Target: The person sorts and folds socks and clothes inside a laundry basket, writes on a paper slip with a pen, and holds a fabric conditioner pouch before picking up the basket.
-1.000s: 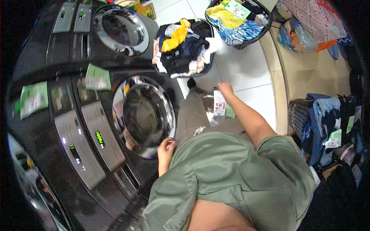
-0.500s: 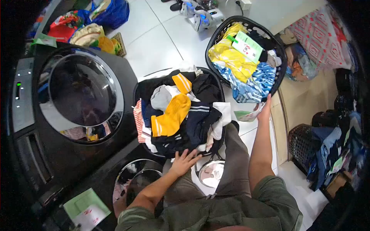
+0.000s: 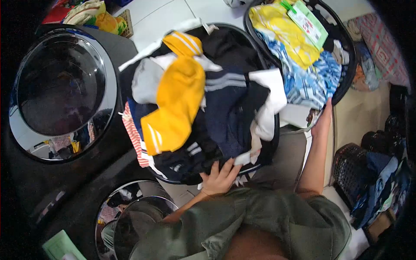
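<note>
A black laundry basket (image 3: pixel 276 130) heaped with clothes is in front of me. An orange-yellow sock with white stripes (image 3: pixel 180 86) lies on top, beside a grey garment (image 3: pixel 145 82), dark striped clothes (image 3: pixel 225 108) and a white piece (image 3: pixel 273 89). My left hand (image 3: pixel 221 180) is hooked over its near rim, fingers spread across the clothes. At the right, my right hand (image 3: pixel 321 121) is curled around a pale paper or plastic slip (image 3: pixel 297 115), against the near rim of a second black basket (image 3: pixel 349 71). That one holds yellow cloth (image 3: pixel 284 32) and blue-white patterned cloth (image 3: pixel 310 82).
A black front-loading machine (image 3: pixel 63 82) stands at the left, with another round door (image 3: pixel 143 225) lower down. A green card (image 3: pixel 307 24) is clipped in the second basket. Clothes and a dark basket (image 3: pixel 346 164) line the right side. Bags sit at upper left.
The heaped basket looks larger and nearer to my body. My view has leaned closer, and both baskets sit higher in it. My hands stay at the same places on the baskets.
</note>
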Tool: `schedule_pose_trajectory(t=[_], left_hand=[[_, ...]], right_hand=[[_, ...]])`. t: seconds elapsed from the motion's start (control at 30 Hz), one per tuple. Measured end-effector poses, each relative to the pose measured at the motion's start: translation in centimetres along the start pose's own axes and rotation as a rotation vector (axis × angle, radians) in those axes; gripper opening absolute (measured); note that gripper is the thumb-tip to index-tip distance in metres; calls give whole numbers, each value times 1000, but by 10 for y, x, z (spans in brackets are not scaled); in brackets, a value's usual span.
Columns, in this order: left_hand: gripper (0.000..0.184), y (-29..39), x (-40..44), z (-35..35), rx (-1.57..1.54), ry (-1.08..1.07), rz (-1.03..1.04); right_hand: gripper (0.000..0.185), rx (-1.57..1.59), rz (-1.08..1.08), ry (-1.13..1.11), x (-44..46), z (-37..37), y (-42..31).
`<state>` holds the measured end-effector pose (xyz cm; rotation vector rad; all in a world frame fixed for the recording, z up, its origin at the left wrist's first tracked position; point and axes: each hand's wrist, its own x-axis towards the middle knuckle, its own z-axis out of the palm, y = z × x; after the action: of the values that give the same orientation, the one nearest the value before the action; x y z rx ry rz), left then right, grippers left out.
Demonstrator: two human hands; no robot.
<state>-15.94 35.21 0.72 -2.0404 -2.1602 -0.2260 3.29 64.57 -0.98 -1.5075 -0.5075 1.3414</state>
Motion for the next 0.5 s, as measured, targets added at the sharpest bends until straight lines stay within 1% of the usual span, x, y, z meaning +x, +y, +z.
schedule_pose_trajectory(t=[0.03,0.07,0.13,0.17,0.2,0.23,0.27,0.3,0.33,0.37,0.4,0.43,0.47,0.5], left_hand=[[26,2,3,1,31,47,-10],[25,2,9,3,67,106,-16],[21,4,11,-8,16,53,-61],[45,1,7,-11,24,-12,-3],[54,4,9,-16,-47,2,-40],[57,5,13,-24,-149,-22,-51],[46,7,16,-33,-296,-25,-105],[46,7,15,-38,-329,81,-83],[46,9,11,-45,-359,194,-67],[42,15,4,-58,-380,266,-16],[39,23,-1,-73,-396,341,30],[32,31,-3,-88,-546,375,136],[28,42,-5,-91,-795,401,197],[25,52,-4,-90,-985,334,123]], right_hand=[[49,-139,125,-229,-1,-27,-2],[40,-140,143,-229,0,-44,6],[36,32,17,-305,-15,-70,14],[31,29,-4,-221,-40,-68,3],[34,74,-41,-338,-50,-85,-1],[37,16,-105,-396,-72,-84,-15],[39,-54,-155,-438,-101,-89,-29],[39,-50,-150,-421,-126,-99,-43],[43,45,-115,-773,-150,-108,-59],[46,143,-81,-1132,-169,-114,-68],[47,337,16,-1473,-184,-118,-69],[45,419,50,-1545,-198,-123,-63],[43,506,80,-1618,-208,-127,-57],[40,285,-12,-1435,-213,-129,-53]])
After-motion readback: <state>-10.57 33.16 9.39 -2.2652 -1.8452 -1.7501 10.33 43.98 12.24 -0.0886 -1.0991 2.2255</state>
